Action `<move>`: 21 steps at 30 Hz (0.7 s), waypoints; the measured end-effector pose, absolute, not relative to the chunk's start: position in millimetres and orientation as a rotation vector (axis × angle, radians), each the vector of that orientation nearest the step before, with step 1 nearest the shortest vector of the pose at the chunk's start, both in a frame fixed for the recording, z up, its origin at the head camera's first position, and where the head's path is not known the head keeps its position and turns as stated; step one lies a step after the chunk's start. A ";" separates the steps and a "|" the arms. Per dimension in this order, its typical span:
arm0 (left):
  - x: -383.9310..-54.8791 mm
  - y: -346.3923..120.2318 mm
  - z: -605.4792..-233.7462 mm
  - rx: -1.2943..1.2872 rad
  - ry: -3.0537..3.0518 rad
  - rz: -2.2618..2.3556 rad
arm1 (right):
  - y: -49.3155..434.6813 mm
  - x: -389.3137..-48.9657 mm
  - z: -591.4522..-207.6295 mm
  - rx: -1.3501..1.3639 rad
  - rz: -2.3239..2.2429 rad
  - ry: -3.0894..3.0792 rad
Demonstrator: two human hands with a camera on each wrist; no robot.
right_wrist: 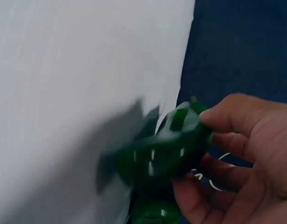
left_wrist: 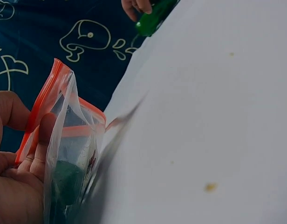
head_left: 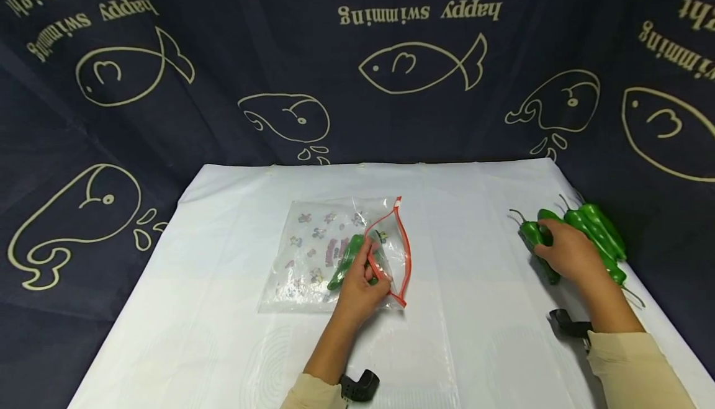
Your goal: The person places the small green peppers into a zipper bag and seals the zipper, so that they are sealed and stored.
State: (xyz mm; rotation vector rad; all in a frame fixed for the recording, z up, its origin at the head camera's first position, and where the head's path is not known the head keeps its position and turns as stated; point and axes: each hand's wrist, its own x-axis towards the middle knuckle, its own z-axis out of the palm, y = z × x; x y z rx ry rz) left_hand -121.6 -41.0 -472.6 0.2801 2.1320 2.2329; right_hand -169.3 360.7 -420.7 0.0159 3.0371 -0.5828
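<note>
A clear zip bag (head_left: 304, 254) with a red zip edge and small printed figures lies on the white table, its mouth facing right. My left hand (head_left: 360, 291) pinches the near side of that mouth, and the red zip strip (left_wrist: 40, 102) runs between thumb and fingers in the left wrist view. Inside the bag, partly behind this hand, is a green pepper (head_left: 347, 260). Over at the right, my right hand (head_left: 572, 254) grips another glossy green pepper (right_wrist: 157, 156) between thumb and fingers. The held pepper's stem points to the far left in the head view.
Several more green peppers (head_left: 602, 235) lie in a cluster along the table's right edge, partly behind the right hand. A dark cloth (head_left: 424, 123) with fish and whale drawings hangs behind and beside the white table (head_left: 195, 260). Each wrist carries a black camera mount.
</note>
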 end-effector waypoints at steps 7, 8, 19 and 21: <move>-120.7 -40.8 -473.1 0.280 2.106 2.246 | 355.7 -168.6 -420.1 -0.053 -0.828 2.972; -120.6 -41.0 -473.2 0.280 2.099 2.252 | 353.9 -168.7 -420.6 -0.063 -0.854 2.967; -120.5 -39.7 -474.3 0.287 2.117 2.243 | 323.0 -166.9 -415.9 -0.180 -1.221 2.879; -120.8 -39.8 -473.6 0.283 2.117 2.248 | 315.6 -167.0 -416.9 -0.197 -1.322 2.833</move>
